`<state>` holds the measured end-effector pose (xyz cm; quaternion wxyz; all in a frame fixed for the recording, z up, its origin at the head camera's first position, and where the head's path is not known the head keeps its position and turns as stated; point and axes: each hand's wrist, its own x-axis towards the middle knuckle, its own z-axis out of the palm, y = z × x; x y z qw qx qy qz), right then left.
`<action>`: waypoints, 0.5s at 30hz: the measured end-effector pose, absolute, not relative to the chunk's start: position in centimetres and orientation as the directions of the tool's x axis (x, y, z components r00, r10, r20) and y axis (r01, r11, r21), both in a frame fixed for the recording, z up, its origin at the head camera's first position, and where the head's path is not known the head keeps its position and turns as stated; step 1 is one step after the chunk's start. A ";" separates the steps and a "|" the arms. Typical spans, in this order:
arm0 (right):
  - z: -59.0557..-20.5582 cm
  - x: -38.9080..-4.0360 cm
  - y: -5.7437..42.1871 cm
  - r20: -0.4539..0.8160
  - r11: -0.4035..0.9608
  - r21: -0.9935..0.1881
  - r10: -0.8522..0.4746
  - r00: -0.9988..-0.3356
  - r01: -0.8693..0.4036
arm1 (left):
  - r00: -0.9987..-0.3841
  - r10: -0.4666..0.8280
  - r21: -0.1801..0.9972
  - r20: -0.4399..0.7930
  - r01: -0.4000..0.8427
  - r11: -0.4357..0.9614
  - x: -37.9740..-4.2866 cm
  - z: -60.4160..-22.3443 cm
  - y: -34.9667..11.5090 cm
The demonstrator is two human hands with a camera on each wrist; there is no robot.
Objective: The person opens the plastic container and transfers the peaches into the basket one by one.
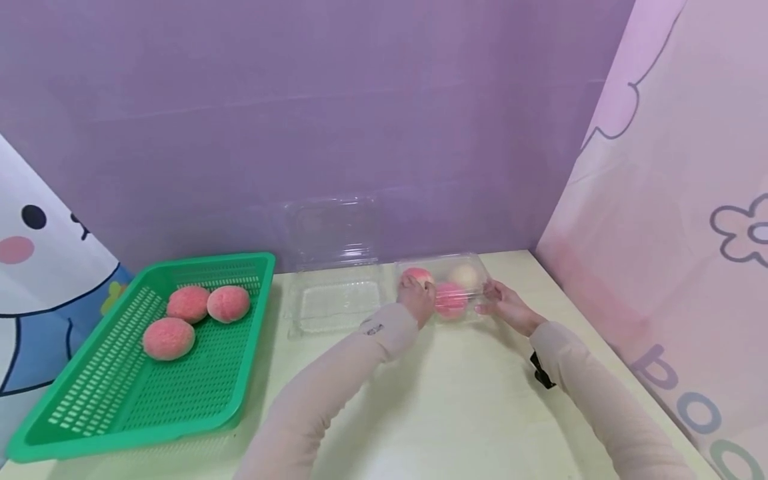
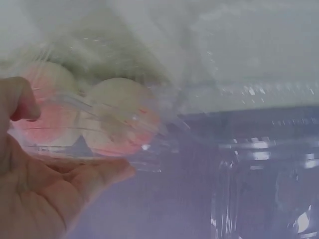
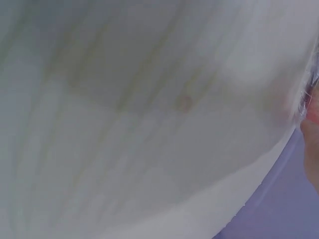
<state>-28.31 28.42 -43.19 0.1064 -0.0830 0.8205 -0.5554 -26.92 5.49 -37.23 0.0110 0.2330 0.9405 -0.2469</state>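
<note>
A clear plastic clamshell box [image 1: 443, 267] with its lid down holds several pink and cream peaches [image 1: 451, 301] near the back of the table. My left hand [image 1: 418, 298] grips its left front side; the left wrist view shows the thumb on one face and the fingers under the other, with two peaches [image 2: 119, 117] behind the plastic. At the box's right end, my right hand [image 1: 505, 307] pinches the edge. The right wrist view catches only part of that hand [image 3: 312, 149] at its right border.
Just left stands a second clear clamshell box [image 1: 336, 300], its lid [image 1: 336, 230] raised against the purple backdrop. A green basket [image 1: 255, 333] with three pink peaches [image 1: 169, 339] sits farther left. A printed pink panel [image 1: 660, 233] bounds the right side.
</note>
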 end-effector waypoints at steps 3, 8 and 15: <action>-42.9 -28.4 28.2 -0.092 0.375 -0.927 -0.259 -0.962 -0.013 | -0.892 0.417 -0.485 -0.177 0.447 0.751 -27.2 -37.1 5.5; -42.9 -28.6 28.2 -0.108 0.371 -0.929 -0.251 -0.962 0.008 | -0.896 0.392 -0.450 -0.210 0.444 0.775 -27.6 -37.2 5.7; -43.0 -28.7 28.3 -0.107 0.384 -0.923 -0.241 -0.965 0.006 | -0.887 0.402 -0.466 -0.226 0.461 0.755 -27.8 -37.1 5.9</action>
